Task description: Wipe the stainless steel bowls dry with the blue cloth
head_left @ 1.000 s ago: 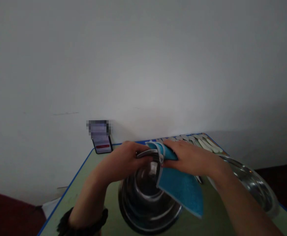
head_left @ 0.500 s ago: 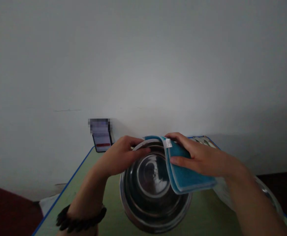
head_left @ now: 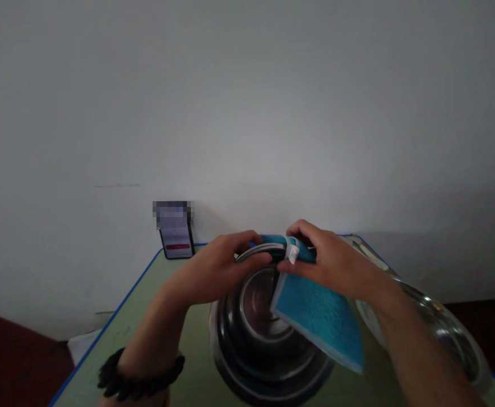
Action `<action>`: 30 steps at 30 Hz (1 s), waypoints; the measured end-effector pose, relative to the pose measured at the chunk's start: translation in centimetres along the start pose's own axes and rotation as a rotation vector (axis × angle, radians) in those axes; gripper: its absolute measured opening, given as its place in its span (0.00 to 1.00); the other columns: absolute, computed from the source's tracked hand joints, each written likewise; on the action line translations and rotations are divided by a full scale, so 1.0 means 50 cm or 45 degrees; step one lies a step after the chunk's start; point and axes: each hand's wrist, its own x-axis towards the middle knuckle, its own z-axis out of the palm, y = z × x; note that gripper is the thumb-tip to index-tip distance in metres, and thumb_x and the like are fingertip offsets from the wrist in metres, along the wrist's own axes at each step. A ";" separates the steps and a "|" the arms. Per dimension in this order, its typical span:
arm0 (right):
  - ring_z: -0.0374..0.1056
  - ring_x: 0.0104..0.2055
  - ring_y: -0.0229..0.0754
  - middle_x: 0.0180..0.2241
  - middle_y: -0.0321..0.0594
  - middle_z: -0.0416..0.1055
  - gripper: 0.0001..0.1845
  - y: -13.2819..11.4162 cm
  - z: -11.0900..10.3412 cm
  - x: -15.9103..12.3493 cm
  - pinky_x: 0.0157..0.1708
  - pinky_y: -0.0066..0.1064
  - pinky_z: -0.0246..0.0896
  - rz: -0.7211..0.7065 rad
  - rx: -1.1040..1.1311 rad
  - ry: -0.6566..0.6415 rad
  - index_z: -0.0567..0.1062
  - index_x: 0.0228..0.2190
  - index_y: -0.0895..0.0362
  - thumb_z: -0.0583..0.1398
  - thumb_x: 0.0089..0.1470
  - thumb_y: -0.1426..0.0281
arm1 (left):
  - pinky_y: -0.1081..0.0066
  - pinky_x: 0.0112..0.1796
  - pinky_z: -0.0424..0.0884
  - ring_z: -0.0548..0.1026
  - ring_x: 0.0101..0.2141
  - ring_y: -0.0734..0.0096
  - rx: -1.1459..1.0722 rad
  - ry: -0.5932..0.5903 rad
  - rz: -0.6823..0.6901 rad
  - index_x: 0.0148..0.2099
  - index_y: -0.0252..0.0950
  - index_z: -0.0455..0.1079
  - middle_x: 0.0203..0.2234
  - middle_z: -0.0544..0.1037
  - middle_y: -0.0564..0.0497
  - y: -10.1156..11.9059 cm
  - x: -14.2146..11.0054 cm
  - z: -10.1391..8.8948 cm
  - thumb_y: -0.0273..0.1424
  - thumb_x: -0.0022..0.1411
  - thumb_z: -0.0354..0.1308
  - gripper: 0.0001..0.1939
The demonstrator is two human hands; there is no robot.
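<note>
A shiny steel bowl [head_left: 268, 364] is tipped up in front of me, its inside facing me. My left hand [head_left: 226, 265] is closed on the bowl's far rim, thumb inside and fingers behind. A blue cloth [head_left: 319, 316] with pale edging and a white tag is folded over the rim just to the right. My right hand [head_left: 327, 254] pinches the cloth around that rim, and the loose part of the cloth hangs down over the bowl's right side. The fingertips behind the rim are partly hidden.
A phone [head_left: 177, 237] leans against the wall at the back left of the green, blue-edged table [head_left: 145, 316]. Another steel basin [head_left: 446, 328] sits at the right, partly behind my right forearm. Pale-handled cutlery [head_left: 370, 252] lies at the back right.
The cloth lay flat along the bowl's right side half a second ago; now it is wrapped over the rim and hanging again. My right hand has rolled with it. The left hand keeps the rim.
</note>
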 end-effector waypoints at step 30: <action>0.63 0.29 0.37 0.26 0.32 0.65 0.14 0.020 0.010 0.013 0.28 0.28 0.54 0.059 0.108 0.164 0.62 0.33 0.53 0.56 0.50 0.57 | 0.75 0.30 0.66 0.71 0.30 0.71 -0.486 0.416 -0.043 0.37 0.34 0.73 0.29 0.77 0.51 -0.017 0.017 0.022 0.40 0.58 0.52 0.16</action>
